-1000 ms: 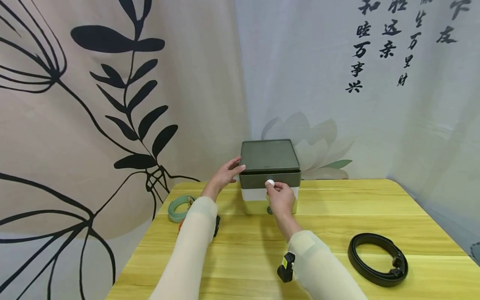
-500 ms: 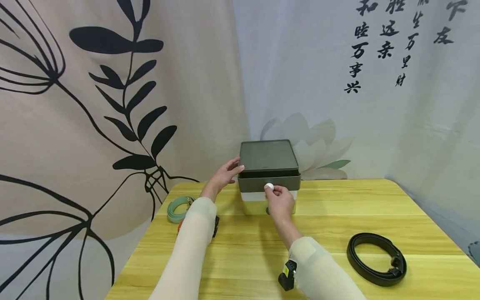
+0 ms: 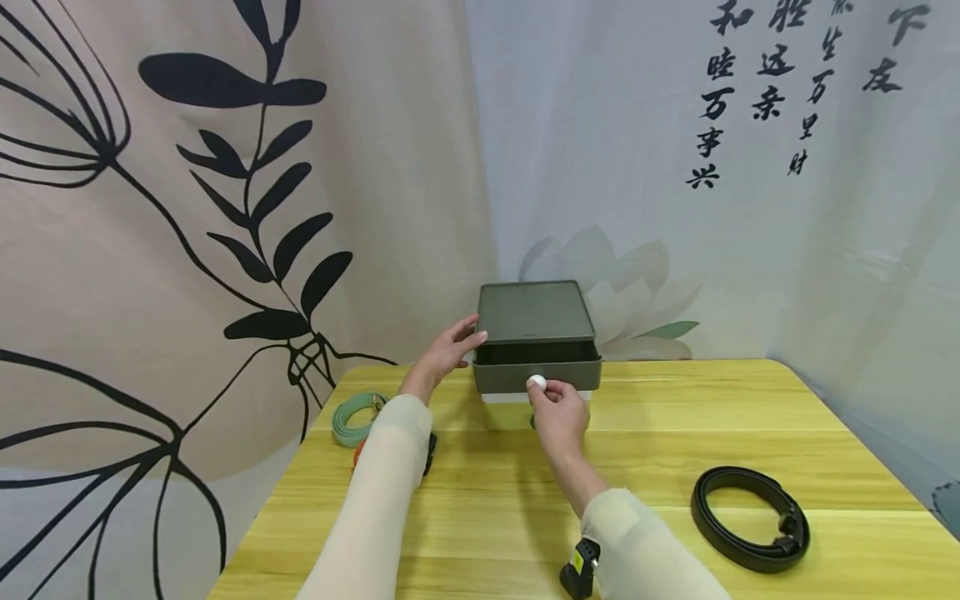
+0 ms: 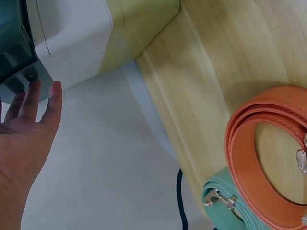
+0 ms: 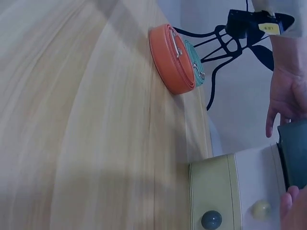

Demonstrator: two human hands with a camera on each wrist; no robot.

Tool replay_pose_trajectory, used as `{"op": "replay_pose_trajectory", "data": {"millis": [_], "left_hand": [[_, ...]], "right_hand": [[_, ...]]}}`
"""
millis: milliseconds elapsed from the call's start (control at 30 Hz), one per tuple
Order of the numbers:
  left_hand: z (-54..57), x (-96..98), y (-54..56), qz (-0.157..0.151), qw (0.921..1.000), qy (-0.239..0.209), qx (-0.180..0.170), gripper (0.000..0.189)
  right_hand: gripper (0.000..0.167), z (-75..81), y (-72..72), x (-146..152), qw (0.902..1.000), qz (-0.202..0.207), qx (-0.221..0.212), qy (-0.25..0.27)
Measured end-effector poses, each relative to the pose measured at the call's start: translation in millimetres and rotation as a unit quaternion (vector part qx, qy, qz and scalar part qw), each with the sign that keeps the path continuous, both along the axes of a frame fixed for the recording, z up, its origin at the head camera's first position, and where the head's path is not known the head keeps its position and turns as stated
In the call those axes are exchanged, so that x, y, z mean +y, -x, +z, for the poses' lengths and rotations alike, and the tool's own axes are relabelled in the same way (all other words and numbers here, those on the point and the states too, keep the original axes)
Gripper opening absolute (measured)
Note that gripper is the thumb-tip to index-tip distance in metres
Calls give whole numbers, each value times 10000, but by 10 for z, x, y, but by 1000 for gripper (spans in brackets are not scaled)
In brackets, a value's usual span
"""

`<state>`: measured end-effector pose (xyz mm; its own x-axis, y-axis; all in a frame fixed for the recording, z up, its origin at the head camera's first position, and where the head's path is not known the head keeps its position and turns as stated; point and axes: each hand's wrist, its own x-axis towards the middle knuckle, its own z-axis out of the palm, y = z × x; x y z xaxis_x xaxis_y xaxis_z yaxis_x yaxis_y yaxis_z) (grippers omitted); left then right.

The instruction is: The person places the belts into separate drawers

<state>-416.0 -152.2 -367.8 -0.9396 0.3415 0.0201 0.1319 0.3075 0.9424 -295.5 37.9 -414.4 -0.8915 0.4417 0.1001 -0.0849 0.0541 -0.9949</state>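
Right grip (image 3: 558, 410): pinched on knob (image 3: 536, 382)
Drawer (image 3: 512, 377): seen partly out, 12 o'clock from knob
Left grip (image 3: 447, 348): spread at 9 o'clock of box (image 3: 535, 312)

Head view looks down across the yellow wooden table (image 3: 667, 425); closer, tilted wrist views share its far edge (image 4: 167, 122).

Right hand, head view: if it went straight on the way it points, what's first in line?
The white knob, which the right hand is pinching. Right behind it sits the grey-green drawer front, likely the next contact; the fingertip-to-front gap is hard to judge here.
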Motion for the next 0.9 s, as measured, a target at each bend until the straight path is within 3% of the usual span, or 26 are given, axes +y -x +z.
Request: {"op": "replay_pose_trajectory", "data": {"millis": [700, 900], "left_hand": [[-13, 7, 0, -20, 10000, -84, 29, 68], [37, 1, -34, -107, 9999, -63, -100, 70]], "right_hand": [[30, -60, -118, -6, 9999, -141, 2, 8], [33, -71, -149, 3, 10000, -71, 30, 45]]}}
